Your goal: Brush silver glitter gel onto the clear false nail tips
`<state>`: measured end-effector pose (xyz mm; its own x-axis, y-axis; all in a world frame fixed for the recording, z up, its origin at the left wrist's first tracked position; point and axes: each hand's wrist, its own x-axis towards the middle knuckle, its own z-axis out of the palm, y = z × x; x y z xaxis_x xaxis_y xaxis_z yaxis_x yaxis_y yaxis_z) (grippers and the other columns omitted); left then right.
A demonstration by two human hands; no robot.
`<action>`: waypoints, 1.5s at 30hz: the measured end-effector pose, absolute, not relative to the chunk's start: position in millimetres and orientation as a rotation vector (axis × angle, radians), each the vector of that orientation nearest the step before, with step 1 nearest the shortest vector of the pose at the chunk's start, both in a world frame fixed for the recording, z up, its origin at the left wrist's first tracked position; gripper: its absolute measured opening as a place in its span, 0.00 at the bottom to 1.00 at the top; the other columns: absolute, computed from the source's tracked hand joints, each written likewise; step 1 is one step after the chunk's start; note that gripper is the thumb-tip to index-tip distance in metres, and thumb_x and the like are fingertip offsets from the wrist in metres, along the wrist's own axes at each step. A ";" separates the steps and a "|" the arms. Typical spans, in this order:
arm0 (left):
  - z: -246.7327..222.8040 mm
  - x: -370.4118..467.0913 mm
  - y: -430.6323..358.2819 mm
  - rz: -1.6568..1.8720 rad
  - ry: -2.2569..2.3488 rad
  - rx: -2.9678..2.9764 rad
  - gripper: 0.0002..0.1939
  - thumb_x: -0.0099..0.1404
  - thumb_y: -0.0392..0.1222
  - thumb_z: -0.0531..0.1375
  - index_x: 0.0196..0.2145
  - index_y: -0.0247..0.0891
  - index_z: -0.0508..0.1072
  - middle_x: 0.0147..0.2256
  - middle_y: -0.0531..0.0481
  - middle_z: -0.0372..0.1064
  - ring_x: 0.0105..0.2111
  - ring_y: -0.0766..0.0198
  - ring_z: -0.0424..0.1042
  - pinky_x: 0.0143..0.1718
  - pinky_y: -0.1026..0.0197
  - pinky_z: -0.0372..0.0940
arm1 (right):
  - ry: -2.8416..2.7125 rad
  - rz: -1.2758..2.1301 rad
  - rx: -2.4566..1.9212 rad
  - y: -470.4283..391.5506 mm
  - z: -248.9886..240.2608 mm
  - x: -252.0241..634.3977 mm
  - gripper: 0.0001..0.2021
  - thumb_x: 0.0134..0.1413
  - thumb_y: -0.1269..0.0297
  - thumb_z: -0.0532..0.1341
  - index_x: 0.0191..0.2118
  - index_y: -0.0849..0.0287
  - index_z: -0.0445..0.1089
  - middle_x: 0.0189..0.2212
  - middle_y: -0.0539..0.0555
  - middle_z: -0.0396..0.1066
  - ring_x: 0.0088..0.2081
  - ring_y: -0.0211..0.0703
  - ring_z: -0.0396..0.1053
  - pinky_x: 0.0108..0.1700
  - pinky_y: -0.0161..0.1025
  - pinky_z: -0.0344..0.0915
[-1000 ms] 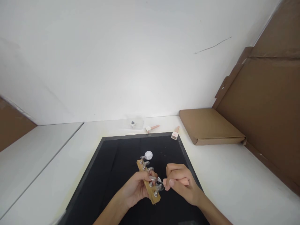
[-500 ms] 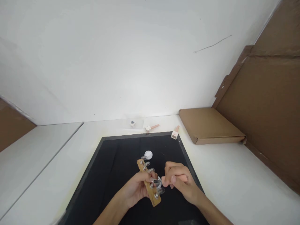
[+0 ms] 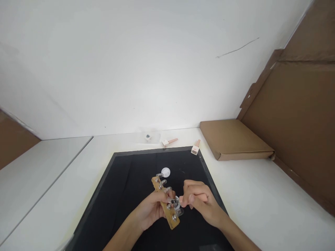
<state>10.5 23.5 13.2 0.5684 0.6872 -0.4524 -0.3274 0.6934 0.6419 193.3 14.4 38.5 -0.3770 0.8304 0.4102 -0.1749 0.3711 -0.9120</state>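
Observation:
A yellowish wooden strip bears several metal studs with clear nail tips standing out to its right. My left hand is closed round the middle of this strip, holding it tilted above the black mat. In my right hand, a pink-handled brush is pinched; its dark tip is at one of the clear nail tips near my left fingers. Behind the brush tip, a small white round dish is partly hidden. Another white round dish lies on the mat beyond the strip.
The black mat covers the middle of the white table. Behind it are a clear tray and a white bottle with pink cap. A similar bottle stands at the mat's corner, near a flat cardboard box.
The wooden strip has shifted very slightly up and left. My right hand and the brush have moved a little to the left.

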 end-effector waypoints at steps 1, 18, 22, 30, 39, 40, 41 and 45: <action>12.2 10.0 23.9 0.637 0.743 0.533 0.01 0.45 0.32 0.60 0.20 0.33 0.70 0.22 0.52 0.64 0.25 0.67 0.64 0.30 0.64 0.58 | -1.592 1.218 -0.607 14.4 38.3 193.4 0.21 0.60 0.53 0.56 0.24 0.62 0.74 0.20 0.51 0.63 0.22 0.36 0.59 0.27 0.35 0.60; 22.7 8.5 24.4 0.661 0.804 0.621 0.04 0.42 0.35 0.61 0.19 0.34 0.68 0.21 0.55 0.60 0.22 0.69 0.61 0.26 0.65 0.56 | -1.394 1.371 -0.549 16.8 24.2 193.4 0.20 0.59 0.51 0.56 0.26 0.61 0.75 0.24 0.49 0.60 0.18 0.29 0.54 0.24 0.34 0.56; 26.5 11.1 23.8 0.649 0.843 0.682 0.04 0.42 0.36 0.61 0.19 0.34 0.68 0.21 0.55 0.60 0.22 0.69 0.60 0.25 0.66 0.55 | -1.455 1.415 -0.576 16.4 29.0 192.5 0.21 0.58 0.49 0.57 0.25 0.61 0.75 0.24 0.50 0.61 0.18 0.29 0.55 0.21 0.32 0.54; 24.5 12.5 21.9 0.674 0.843 0.706 0.05 0.42 0.37 0.61 0.19 0.35 0.67 0.21 0.55 0.60 0.23 0.69 0.60 0.26 0.65 0.56 | -1.461 1.405 -0.696 17.0 30.6 190.9 0.22 0.59 0.51 0.57 0.24 0.63 0.74 0.23 0.49 0.61 0.18 0.29 0.57 0.20 0.30 0.53; 17.7 9.0 24.2 0.706 0.769 0.729 0.06 0.45 0.38 0.61 0.20 0.34 0.67 0.22 0.55 0.57 0.23 0.68 0.59 0.26 0.66 0.55 | -1.442 1.404 -0.762 16.6 29.1 191.9 0.22 0.60 0.52 0.56 0.23 0.63 0.74 0.23 0.49 0.62 0.18 0.28 0.57 0.21 0.31 0.52; 16.7 8.9 24.4 0.708 0.758 0.729 0.06 0.45 0.38 0.61 0.19 0.35 0.67 0.22 0.55 0.57 0.23 0.68 0.59 0.26 0.66 0.55 | -1.441 1.402 -0.762 16.5 29.2 192.0 0.22 0.60 0.52 0.56 0.23 0.63 0.74 0.23 0.49 0.62 0.18 0.28 0.57 0.21 0.31 0.52; 15.8 8.7 24.5 0.713 0.746 0.727 0.06 0.46 0.38 0.61 0.19 0.35 0.67 0.22 0.55 0.56 0.23 0.68 0.59 0.26 0.66 0.55 | -1.440 1.399 -0.762 16.4 29.2 192.1 0.22 0.60 0.52 0.56 0.23 0.63 0.73 0.23 0.48 0.61 0.18 0.28 0.57 0.21 0.31 0.52; 12.7 7.3 24.7 0.744 0.713 0.710 0.06 0.45 0.37 0.62 0.19 0.34 0.68 0.22 0.55 0.56 0.24 0.69 0.58 0.27 0.66 0.56 | -1.431 1.399 -0.764 16.2 28.6 192.2 0.22 0.60 0.52 0.56 0.23 0.62 0.73 0.23 0.48 0.62 0.18 0.28 0.57 0.21 0.32 0.53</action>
